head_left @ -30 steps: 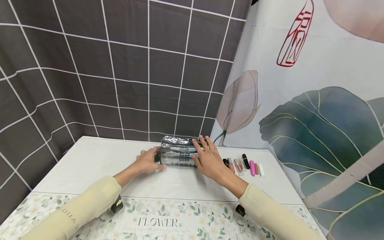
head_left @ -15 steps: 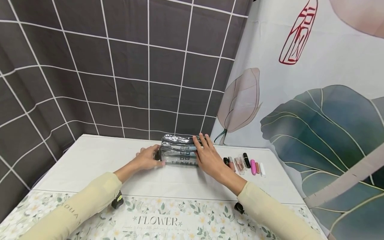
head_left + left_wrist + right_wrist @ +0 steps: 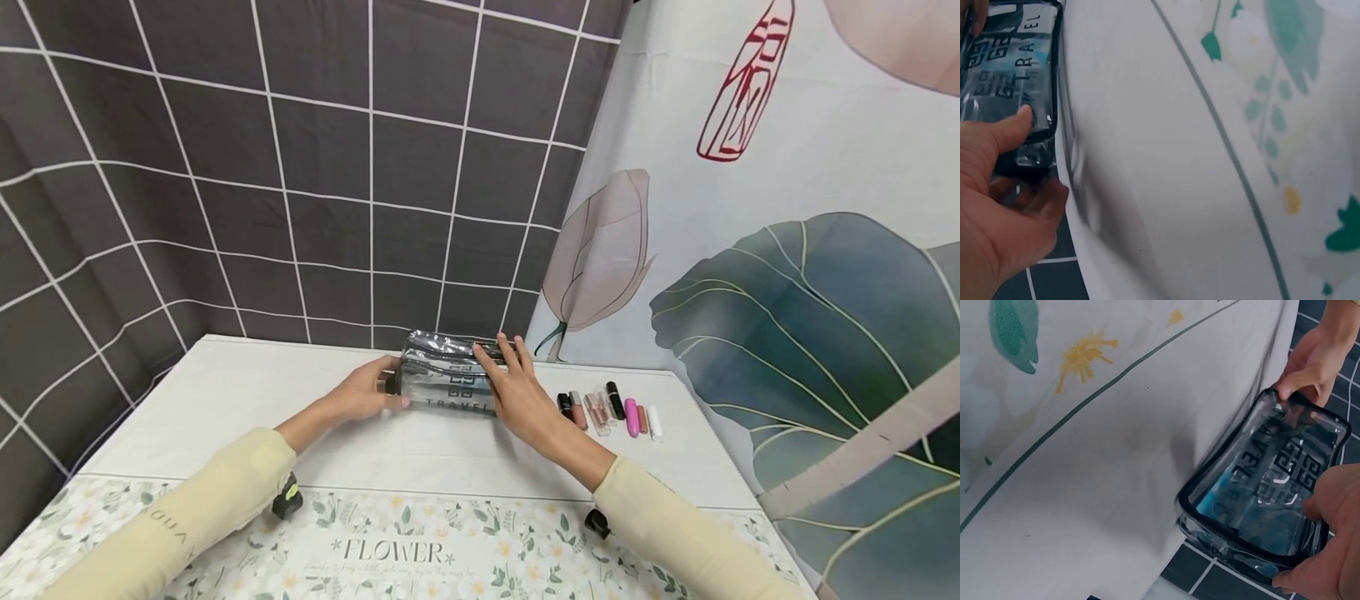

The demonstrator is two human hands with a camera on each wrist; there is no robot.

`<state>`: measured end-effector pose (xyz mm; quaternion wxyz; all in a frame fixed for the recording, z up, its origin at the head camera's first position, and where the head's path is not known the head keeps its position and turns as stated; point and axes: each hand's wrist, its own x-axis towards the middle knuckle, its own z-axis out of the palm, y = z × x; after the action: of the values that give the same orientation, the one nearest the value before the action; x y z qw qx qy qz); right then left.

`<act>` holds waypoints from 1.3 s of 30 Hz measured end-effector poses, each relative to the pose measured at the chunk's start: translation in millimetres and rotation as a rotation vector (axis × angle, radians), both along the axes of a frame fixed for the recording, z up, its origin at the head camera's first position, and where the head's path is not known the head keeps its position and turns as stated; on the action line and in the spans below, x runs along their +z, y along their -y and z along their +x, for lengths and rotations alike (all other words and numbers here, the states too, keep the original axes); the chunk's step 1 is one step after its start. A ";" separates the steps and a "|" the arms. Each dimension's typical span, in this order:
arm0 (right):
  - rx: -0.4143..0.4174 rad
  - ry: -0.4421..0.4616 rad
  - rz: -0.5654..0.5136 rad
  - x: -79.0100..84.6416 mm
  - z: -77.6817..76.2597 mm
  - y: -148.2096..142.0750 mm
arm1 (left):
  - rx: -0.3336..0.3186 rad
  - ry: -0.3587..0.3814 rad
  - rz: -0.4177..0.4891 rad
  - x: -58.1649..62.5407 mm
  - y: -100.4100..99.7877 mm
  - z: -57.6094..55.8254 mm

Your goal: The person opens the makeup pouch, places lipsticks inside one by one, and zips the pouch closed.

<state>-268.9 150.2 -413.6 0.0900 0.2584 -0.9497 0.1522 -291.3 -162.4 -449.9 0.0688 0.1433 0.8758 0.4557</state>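
A clear travel pouch (image 3: 442,393) with black trim and the printed word TRAVEL lies on the white table, its zippered top towards the wall. My left hand (image 3: 363,390) holds its left end, thumb on the printed face in the left wrist view, fingers around the black end tab. Over the right part of the pouch lies my right hand (image 3: 525,404), fingers reaching across the top. The right wrist view shows that hand's thumb and a finger gripping the pouch edge near the zipper. The right hand hides the pouch's right end.
To the right of the pouch lies a row of lipsticks and gloss tubes: black ones, clear ones (image 3: 597,412), a pink one (image 3: 632,417) and a white one (image 3: 655,423). A flower-print cloth (image 3: 420,533) covers the table's front. Dark grid fabric (image 3: 330,167) hangs behind.
My left hand has shifted slightly left. The pouch's top has tipped up a little, and a right-hand finger has slid left along its top. The lipsticks stay where they were.
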 end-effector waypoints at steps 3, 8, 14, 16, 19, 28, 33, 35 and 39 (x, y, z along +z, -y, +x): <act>-0.003 -0.003 -0.037 0.3 0.4 -1.7 | -0.024 0.026 0.084 3.2 2.4 -0.5; -0.016 -0.004 -0.082 1.0 0.2 -3.7 | -0.032 0.069 0.234 8.4 3.2 0.5; -0.022 0.019 -0.129 -0.2 -1.5 -6.6 | 0.011 0.061 0.327 8.4 2.5 -3.1; -0.020 0.024 -0.149 -0.3 -1.6 -7.4 | 0.018 0.043 0.343 9.4 2.3 -4.2; -0.017 0.030 -0.177 -0.4 -2.0 -8.6 | 0.025 0.025 0.368 12.2 1.8 -5.6; -0.021 0.054 -0.273 -1.8 -2.0 -9.0 | 0.022 -0.021 0.411 23.9 0.3 -7.8; -0.029 0.089 -0.325 -3.9 -2.6 -8.8 | 0.021 -0.031 0.420 30.3 -1.1 -9.2; -0.026 0.086 -0.335 -5.2 -3.1 -8.8 | 0.018 -0.040 0.419 32.7 -1.8 -9.3; -0.017 0.075 -0.341 -7.7 -3.5 -8.0 | 0.004 -0.058 0.434 36.6 -2.9 -10.8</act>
<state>-272.5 158.2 -421.3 0.0982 0.2255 -0.9149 0.3201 -302.1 -159.6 -413.3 0.0102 0.1660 0.7590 0.6295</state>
